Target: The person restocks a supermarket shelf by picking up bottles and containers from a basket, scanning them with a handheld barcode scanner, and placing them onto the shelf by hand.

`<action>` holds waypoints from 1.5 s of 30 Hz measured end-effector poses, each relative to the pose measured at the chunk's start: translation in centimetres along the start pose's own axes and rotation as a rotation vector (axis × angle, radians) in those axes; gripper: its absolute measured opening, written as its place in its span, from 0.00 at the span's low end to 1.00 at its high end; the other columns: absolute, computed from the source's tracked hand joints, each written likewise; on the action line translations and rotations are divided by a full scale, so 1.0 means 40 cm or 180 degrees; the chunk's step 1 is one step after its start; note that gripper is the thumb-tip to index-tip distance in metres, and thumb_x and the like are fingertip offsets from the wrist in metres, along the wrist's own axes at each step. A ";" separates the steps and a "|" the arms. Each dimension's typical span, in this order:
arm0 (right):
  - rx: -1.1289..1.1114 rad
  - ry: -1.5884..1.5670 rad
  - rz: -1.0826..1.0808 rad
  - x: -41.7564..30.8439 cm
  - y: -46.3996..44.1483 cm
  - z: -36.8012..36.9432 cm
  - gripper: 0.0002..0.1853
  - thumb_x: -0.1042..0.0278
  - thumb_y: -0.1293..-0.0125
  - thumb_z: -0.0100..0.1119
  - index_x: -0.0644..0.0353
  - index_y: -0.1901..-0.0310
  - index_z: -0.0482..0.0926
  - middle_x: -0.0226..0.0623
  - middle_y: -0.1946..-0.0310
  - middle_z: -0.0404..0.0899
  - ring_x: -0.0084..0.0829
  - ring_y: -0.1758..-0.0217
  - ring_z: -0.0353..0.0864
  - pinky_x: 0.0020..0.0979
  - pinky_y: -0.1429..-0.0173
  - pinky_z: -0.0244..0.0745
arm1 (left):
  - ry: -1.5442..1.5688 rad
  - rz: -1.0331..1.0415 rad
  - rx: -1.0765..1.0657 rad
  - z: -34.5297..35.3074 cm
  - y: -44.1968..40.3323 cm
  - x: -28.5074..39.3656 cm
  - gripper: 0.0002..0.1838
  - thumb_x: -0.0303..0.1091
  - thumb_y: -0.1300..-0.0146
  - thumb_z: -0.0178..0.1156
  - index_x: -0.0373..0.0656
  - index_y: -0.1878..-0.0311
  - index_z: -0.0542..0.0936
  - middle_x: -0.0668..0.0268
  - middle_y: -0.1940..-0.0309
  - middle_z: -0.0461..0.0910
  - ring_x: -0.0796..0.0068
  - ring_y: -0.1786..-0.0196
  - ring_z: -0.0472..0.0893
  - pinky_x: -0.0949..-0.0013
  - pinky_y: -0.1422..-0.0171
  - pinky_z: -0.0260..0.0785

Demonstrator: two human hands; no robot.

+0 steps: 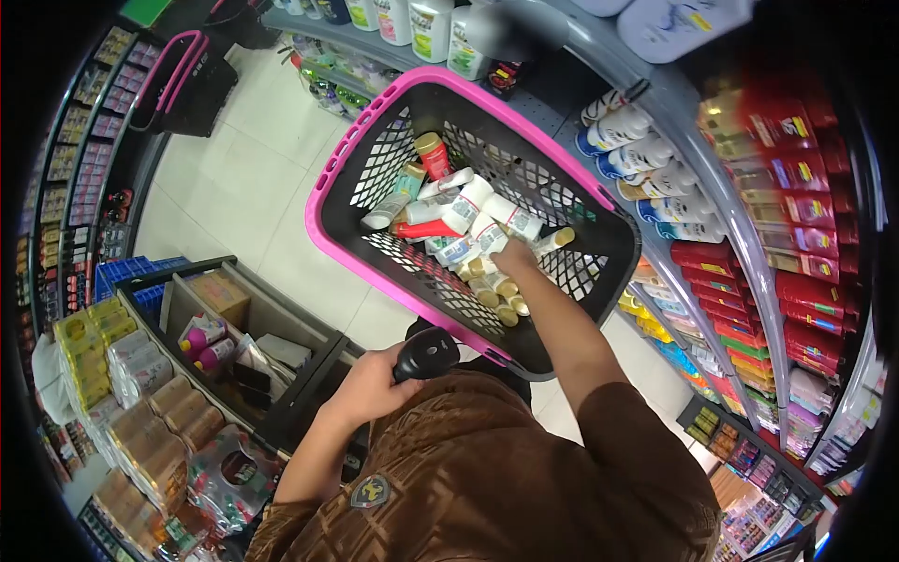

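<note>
My left hand (373, 386) is closed around a black handheld barcode scanner (427, 354), held in front of my body near the basket's near edge. A black shopping basket with a pink rim (323, 220) stands before me. Down inside it, my right hand (512, 258) is closed at the end of a white bottle (488, 231); its fingertips are partly hidden. Around that hand lie more white bottles (466, 203), a red bottle with a gold cap (432, 155), a red container (423, 229) and several small gold-capped bottles (484, 292).
Shelves of red pouches (807, 318) and spray cans (655, 178) run close along the right. On the left is a grey divided bin (290, 328) beside stacked wrapped goods (154, 431). Another black basket (192, 89) sits farther back on the tiled floor (243, 187).
</note>
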State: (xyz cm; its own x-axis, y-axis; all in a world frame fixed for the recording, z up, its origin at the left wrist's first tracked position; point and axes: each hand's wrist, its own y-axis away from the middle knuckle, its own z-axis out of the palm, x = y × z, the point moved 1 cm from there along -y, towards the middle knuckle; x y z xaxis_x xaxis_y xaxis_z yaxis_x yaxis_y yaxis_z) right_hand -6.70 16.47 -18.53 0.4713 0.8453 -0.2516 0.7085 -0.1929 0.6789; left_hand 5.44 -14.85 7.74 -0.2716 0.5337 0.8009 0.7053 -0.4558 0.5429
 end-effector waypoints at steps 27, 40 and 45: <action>-0.0097 -0.3815 -0.1235 0.163 0.655 -0.490 0.18 0.69 0.34 0.65 0.67 0.44 0.79 0.37 0.59 0.85 0.24 0.61 0.85 0.27 0.67 0.80 | 0.0985 0.1196 0.0737 0.119 -0.168 0.277 0.24 0.30 0.41 0.76 0.37 0.43 0.80 0.63 0.55 0.85 0.71 0.53 0.83 0.67 0.45 0.76; 0.1132 -0.3286 -0.1605 0.513 0.878 -0.593 0.18 0.70 0.32 0.66 0.67 0.44 0.77 0.33 0.60 0.82 0.17 0.67 0.79 0.23 0.67 0.76 | -0.1142 0.2059 0.0561 0.530 -0.106 0.583 0.19 0.29 0.48 0.69 0.36 0.51 0.83 0.50 0.55 0.83 0.45 0.51 0.84 0.53 0.47 0.78; 0.1334 -0.3013 -0.1888 0.601 0.925 -0.620 0.19 0.70 0.32 0.66 0.68 0.43 0.77 0.34 0.59 0.83 0.18 0.65 0.80 0.24 0.66 0.77 | -0.1166 0.2147 0.0624 0.623 -0.086 0.617 0.19 0.27 0.47 0.69 0.36 0.50 0.83 0.49 0.55 0.84 0.45 0.52 0.85 0.54 0.49 0.77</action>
State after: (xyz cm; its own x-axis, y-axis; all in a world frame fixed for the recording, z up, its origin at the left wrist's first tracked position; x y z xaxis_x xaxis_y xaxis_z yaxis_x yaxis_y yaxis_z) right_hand 17.81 42.02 17.66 0.0881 0.1881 -0.9782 0.9800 -0.1925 0.0512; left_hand 12.63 17.61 19.34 0.4645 0.4029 0.7886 0.7527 -0.6488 -0.1119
